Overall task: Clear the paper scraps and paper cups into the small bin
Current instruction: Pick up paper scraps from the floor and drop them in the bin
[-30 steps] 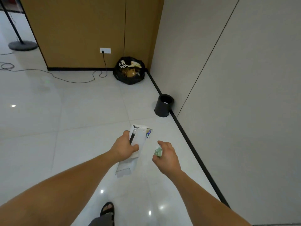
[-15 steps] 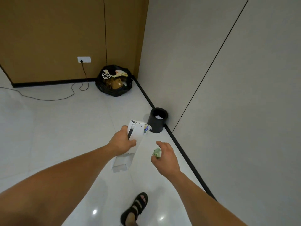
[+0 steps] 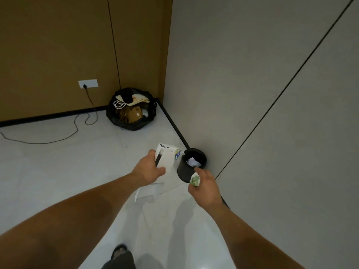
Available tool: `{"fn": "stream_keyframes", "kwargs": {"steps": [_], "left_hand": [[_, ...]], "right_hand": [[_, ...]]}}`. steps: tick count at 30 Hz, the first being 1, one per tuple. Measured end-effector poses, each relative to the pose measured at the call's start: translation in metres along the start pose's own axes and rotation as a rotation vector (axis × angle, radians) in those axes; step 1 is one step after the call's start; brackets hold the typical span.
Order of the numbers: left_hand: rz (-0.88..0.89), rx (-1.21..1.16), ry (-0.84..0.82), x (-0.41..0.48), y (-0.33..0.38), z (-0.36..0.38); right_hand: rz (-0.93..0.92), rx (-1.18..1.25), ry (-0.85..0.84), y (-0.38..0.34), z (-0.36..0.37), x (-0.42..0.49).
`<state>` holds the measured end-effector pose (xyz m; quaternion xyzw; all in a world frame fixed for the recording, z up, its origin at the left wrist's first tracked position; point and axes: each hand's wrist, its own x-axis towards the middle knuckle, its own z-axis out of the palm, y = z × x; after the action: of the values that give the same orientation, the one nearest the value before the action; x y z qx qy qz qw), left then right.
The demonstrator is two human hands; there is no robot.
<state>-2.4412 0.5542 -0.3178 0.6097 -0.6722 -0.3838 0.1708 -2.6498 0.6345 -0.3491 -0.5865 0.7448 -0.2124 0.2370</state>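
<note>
I am looking down at a pale tiled floor in a corner where brown panelling meets a grey wall. The small bin, black and round, stands at about 1 o'clock from me, tight against the grey wall's skirting, presumably parked there to be out of the walkway. White crumpled paper already lies inside it. Farther off at 11 o'clock a black rubbish bag slumps open in the corner, and a cable trails from a wall socket across the floor at 10 o'clock.

My left hand has thumb and fingers curled round a white folded paper piece, gripped mid-length so its upper end leans toward the bin's rim at 9 o'clock of the opening while its lower end hangs below the wrist. My right hand pinches a small green crumpled scrap between thumb and fingertips, just at the bin's near edge, at its 6 o'clock. I judge both are held out ahead to be dropped in turn; neither is over the opening yet. The small scrap should fall in easily. The long white piece looks wide for that mouth and may need folding or tipping in end-first. I see no paper cups.
</note>
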Motion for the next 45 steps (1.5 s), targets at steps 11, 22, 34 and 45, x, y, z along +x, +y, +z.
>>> {"fn": "stream_keyframes", "kwargs": {"steps": [11, 22, 34, 45], "left_hand": [[0.093, 0.018, -0.272, 0.258, 0.026, 0.010], [0.088, 0.054, -0.435, 0.462, 0.080, 0.118], [0.007, -0.097, -0.477, 0.645, -0.033, 0.334], [0.075, 0.030, -0.575, 0.690, -0.181, 0.439]], "right_hand": [[0.274, -0.016, 0.097, 0.005, 0.020, 0.182], [0.523, 0.177, 0.043, 0.109, 0.042, 0.340], [0.628, 0.164, -0.017, 0.302, 0.192, 0.511], [0.708, 0.063, -0.014, 0.410, 0.340, 0.544]]}}
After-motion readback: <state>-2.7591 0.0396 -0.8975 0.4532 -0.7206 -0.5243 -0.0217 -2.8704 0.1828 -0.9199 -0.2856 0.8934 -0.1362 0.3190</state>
